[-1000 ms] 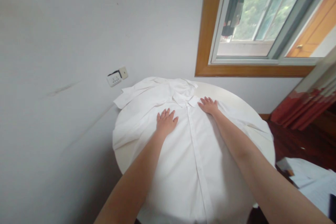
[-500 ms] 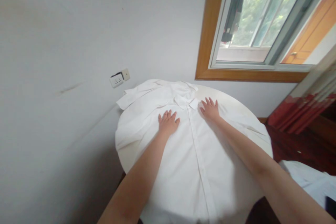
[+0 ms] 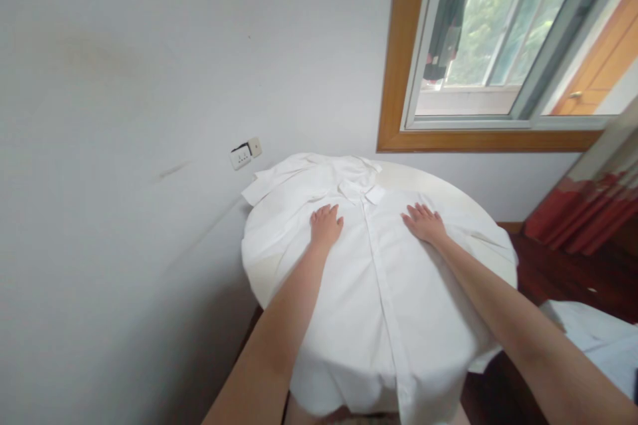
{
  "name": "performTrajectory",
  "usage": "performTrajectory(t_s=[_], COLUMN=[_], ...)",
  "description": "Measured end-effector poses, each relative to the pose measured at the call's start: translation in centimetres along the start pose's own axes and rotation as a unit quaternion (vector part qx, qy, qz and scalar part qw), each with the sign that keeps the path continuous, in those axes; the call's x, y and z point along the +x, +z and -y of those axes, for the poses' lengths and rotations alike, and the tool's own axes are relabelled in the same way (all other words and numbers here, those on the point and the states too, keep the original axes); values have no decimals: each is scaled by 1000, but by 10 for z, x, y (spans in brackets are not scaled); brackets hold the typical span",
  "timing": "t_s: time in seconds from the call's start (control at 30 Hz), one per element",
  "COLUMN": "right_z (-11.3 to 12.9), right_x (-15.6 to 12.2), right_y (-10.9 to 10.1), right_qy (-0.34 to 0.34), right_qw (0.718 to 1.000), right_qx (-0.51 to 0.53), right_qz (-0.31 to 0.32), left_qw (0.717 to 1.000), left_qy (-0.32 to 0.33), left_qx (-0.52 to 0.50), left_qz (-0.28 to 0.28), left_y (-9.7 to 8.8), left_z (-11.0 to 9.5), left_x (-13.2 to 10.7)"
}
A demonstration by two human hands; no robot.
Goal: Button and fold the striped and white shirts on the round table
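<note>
A white button-up shirt [image 3: 349, 292] lies front side up on a round white table [image 3: 413, 177], its collar toward the wall and its hem hanging over the near edge. My left hand [image 3: 326, 224] rests flat on the chest left of the button strip, fingers stretched out. On the other side of the strip, my right hand [image 3: 423, 222] lies flat near the shoulder, its fingers slightly spread. Neither hand grips the cloth. More white cloth is bunched behind the collar at the table's far left.
A wall with a socket [image 3: 241, 157] stands behind and left of the table. A wood-framed window [image 3: 468, 140] is at the upper right, with a red and cream curtain [image 3: 568, 212] beside it. White cloth [image 3: 588, 329] lies at the lower right.
My right hand has slid away from the collar, to the right and slightly nearer me. My left hand stays flat on the shirt. The view has shifted, showing the hem at the near edge.
</note>
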State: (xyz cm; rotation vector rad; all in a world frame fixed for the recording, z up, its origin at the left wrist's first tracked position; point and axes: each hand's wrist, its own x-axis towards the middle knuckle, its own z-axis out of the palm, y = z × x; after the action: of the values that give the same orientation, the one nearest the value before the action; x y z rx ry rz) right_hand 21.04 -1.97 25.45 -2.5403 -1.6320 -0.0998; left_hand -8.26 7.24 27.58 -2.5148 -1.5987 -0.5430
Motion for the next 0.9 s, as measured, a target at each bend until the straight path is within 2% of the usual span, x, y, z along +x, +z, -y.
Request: performTrajectory(t_s=[0.1,0.23,0.33,0.47,0.67,0.8,0.9], right_z=[0,1,0,-2,-3,-3,-4], right_x=[-3,-4,-3,-3,-3,-3,-3], right_y=[0,0,0,1,1,1,1], right_qy=[2,-2,-6,-8,-9,-4,-2], right_qw=[1000,1000,1000,1000,1000,1000,1000], right_qx=[9,13,6,4,13,16,20], right_qz=[-7,-15,-15,-16,-20,-14,-14], left_qw=[997,991,988,984,978,976,971], left_qy=[21,45,-3,-85,-143,-170,-208], left_qx=[43,105,133,143,153,133,120], left_qz=[-52,-71,-75,-67,-13,-12,1], left_y=[-16,-42,-57,-69,-82,-88,-84], left_z=[14,57,92,127,171,194,212], left_x=[-3,-9,-21,-44,-73,-92,-111])
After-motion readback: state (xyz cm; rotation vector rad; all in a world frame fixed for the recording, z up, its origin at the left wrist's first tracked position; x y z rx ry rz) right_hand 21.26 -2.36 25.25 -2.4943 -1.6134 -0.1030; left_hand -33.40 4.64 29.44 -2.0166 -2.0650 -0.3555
